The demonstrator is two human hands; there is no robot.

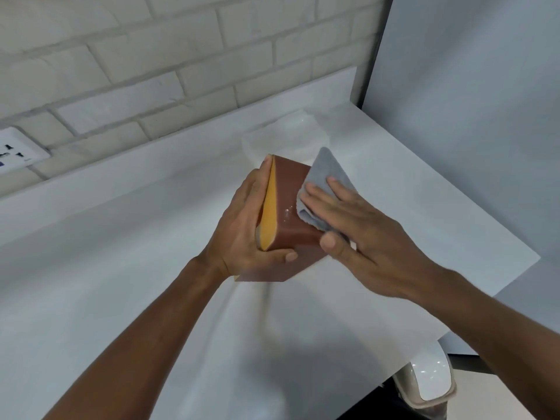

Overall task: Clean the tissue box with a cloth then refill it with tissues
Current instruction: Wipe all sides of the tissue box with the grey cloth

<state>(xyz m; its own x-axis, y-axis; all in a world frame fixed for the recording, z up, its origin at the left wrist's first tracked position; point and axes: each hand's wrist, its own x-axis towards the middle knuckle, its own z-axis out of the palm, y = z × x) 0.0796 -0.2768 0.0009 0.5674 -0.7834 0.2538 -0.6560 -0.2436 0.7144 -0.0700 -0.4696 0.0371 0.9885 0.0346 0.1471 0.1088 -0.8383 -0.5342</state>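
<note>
While the tissue box (289, 189) is held tilted over the middle of the white table (121, 237), the items stand as follows.

- Tissue box: brown side face uppermost, yellow-orange face turned to the left. A few small wet glints show on the brown face. Whether its lower corner touches the table cannot be told.
- Left hand (242, 225): grips the box, fingers laid along the yellow-orange face, thumb curled round the near brown edge.
- Cloth (328, 168): grey, folded, lying on the right part of the brown face, one corner standing up past the far edge of the box.
- Right hand (363, 234): flat, fingers straight, pressing the cloth against the box.
- Pack of tissues (272, 137): pale, translucent and blurred, on the table just behind the box.
- Wall (151, 56): white brick, behind the table.
- Wall socket (18, 150): white, at the left edge.
- Panel (469, 116): plain grey, upright, at the table's right end.
- Glossy white curved object (430, 380): beige-rimmed, below the table's near right corner; kind not discernible.
</note>
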